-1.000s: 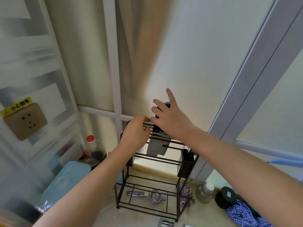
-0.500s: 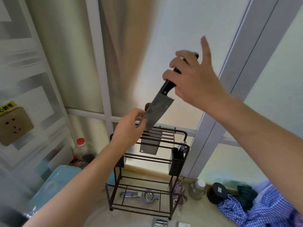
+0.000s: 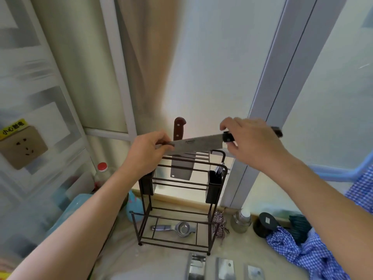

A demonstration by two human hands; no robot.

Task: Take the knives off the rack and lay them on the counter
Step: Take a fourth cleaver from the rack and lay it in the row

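Observation:
A dark wire rack (image 3: 181,201) stands on the counter (image 3: 153,261) against the window. One cleaver (image 3: 181,166) with a brown handle stays slotted in the rack's top, blade down. Above the rack a chef's knife (image 3: 198,145) with a black handle lies level in the air. My right hand (image 3: 250,141) grips its handle, and my left hand (image 3: 149,151) pinches the blade's tip. Several steel blades (image 3: 224,266) lie on the counter at the front edge.
A metal squeezer (image 3: 177,228) lies on the rack's bottom shelf. Right of the rack stand a small jar (image 3: 241,220), a black round lid (image 3: 265,224) and blue checked cloth (image 3: 302,251). A red-capped bottle (image 3: 102,174) and a blue container (image 3: 68,209) sit left.
My right hand pulled the chef's knife up out of the rack and turned it from steeply tilted to level. My left hand moved from the rack to the blade's tip.

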